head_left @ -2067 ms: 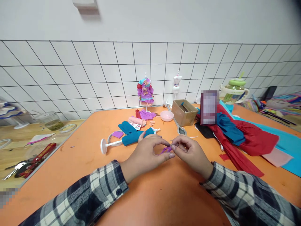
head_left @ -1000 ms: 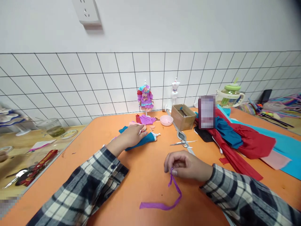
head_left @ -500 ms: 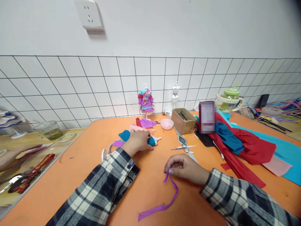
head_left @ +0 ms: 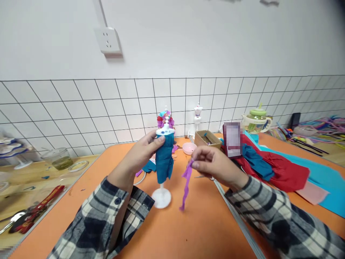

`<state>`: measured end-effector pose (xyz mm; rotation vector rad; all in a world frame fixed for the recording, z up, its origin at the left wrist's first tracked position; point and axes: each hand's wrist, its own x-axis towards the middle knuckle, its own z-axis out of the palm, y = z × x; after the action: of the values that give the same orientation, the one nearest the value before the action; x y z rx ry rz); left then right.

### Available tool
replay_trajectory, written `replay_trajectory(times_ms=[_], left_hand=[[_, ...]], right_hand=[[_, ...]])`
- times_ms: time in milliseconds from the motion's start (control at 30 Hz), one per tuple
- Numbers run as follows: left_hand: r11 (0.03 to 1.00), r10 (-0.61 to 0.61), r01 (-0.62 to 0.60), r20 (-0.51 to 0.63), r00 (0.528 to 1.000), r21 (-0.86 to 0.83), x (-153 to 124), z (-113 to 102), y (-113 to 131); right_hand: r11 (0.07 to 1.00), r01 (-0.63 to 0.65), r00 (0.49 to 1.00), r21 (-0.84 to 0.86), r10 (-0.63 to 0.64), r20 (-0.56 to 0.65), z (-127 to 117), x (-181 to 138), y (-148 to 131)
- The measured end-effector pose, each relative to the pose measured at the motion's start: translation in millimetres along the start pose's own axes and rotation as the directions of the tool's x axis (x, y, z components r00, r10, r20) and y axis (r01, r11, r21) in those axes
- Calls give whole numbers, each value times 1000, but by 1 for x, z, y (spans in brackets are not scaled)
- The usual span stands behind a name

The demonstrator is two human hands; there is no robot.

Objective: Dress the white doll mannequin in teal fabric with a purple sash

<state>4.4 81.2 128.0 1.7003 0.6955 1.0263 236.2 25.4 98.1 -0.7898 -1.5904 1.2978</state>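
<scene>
My left hand [head_left: 144,153] is closed around the upper part of a small white dress form [head_left: 161,198], which it holds upright on its round base. Teal crepe-like material [head_left: 164,158] wraps the form from the chest down, and its white shoulders with small blue marks show above. Some of my left fingers are hidden behind it. My right hand [head_left: 215,163] pinches the top end of a narrow purple strip [head_left: 185,190] between thumb and forefinger. The strip hangs down to the right of the form, apart from it.
Behind stand a dress form in a purple ruffled dress [head_left: 171,122] and a bare white one [head_left: 197,113]. A pink bowl [head_left: 189,148], a cardboard box [head_left: 207,138] and a phone [head_left: 232,139] are farther right. Red cloth [head_left: 283,169] and a green-lidded teapot [head_left: 257,120] lie beyond.
My left hand has picked up the teal-wrapped dress form from lying on the table and stood it upright. My right hand has risen, lifting the purple strip clear of the table.
</scene>
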Motion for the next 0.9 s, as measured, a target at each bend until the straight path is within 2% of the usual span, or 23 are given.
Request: replay_trajectory(times_ms=[67,133,300,400,500,700,800,900], left_hand=[[980,20,-20,-2,1000,-200,-8,4,9],[952,17,-12,14,1000,-305,-15,11,8],[919,2,12,34,999,-394,-22,33,-3],[929,-5,23,52,999,-369,-23,39,-5],[949,-8,30,70,998,-314,-24,42,-6],[987,56,-42,88,995,-154,-25,42,-9],[998,35,-32,47,998,-52,-26,45,-6],[996,-21,25,-51,999,80,-28,49,0]], right_hand=[[991,130,991,-40,-130,17,6,12,-30],[980,193,981,-40,-194,-30,12,21,-46],[976,220,961,-3,-217,-174,16,29,-42],[982,182,970,46,-172,-174,14,29,-36],[987,158,976,24,-153,-153,14,31,-34],[979,200,964,-30,-203,-170,13,36,-28],[975,214,960,-62,-222,-170,13,35,-27],[973,211,955,-93,-225,-194,15,34,-27]])
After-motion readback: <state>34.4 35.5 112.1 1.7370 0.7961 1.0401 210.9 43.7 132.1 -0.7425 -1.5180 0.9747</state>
